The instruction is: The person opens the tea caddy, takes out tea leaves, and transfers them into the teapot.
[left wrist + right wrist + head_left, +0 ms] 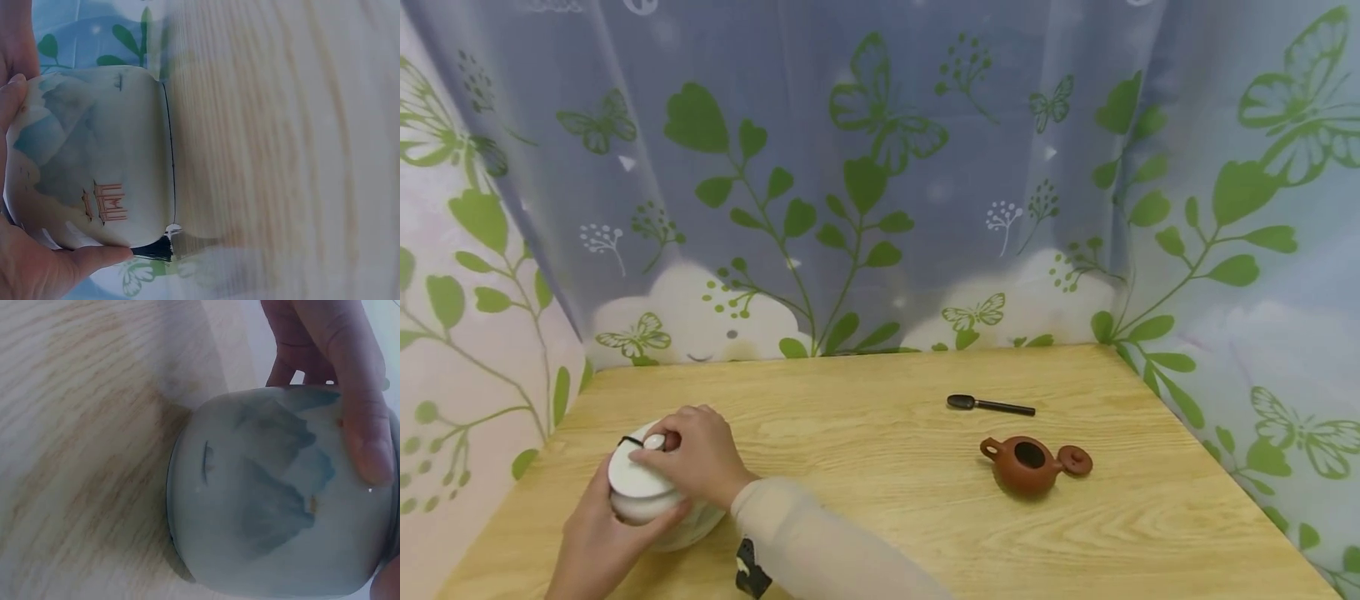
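A round white ceramic jar (106, 162) with painted hills and a small red pavilion stands at the table's left side. My left hand (598, 529) grips it around the upper body, with the thumb on the near side. On top of the jar is a white lid (634, 473) with a round knob (655, 442) and a black cord (629, 440) near its far edge. Fingers of my right hand (706, 450) pinch the lid by its knob, the thumb lying on the lid's top. In the right wrist view, the left thumb presses against the painted side of the jar.
A reddish-brown clay teapot (1024, 479) with its top uncovered sits on the right half of the wooden table (865, 467). Its small round lid (1075, 461) lies beside the spout. Farther back is a black spoon (992, 405). Leaf-patterned curtains (865, 250) enclose the table.
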